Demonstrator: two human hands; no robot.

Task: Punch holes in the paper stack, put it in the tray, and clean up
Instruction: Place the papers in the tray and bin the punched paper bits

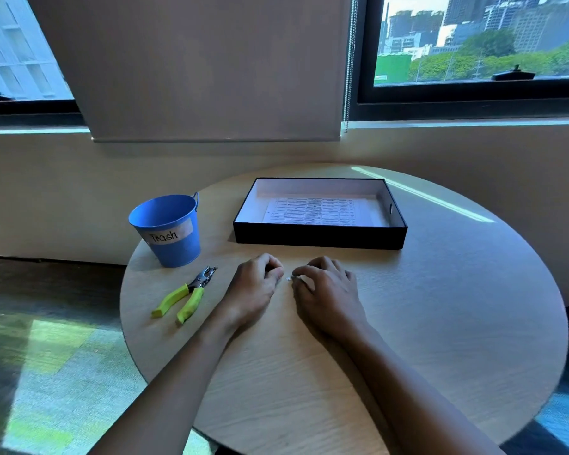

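Two bare forearms reach in from the near edge over the round, light wood-grain table, both palms turned down on its top. On the near side of the tray, the left hand rests with its fingers curled loosely under; whether it holds anything cannot be told. Just beside it, the right hand has its fingers bent, and its thumb and forefinger are pinched narrowly at some tiny white paper bits lying on the table in the small gap between the two hands.

Left of the left hand lies the metal hole punch with yellow-green handles, flat on the table, its handles spread and its steel head pointing toward the blue metal bucket labelled "Trash", which stands upright near the table's left edge. Beyond the hands sits the shallow black rectangular tray with a pale lining, and the printed paper stack lies flat inside it, on the tray floor.
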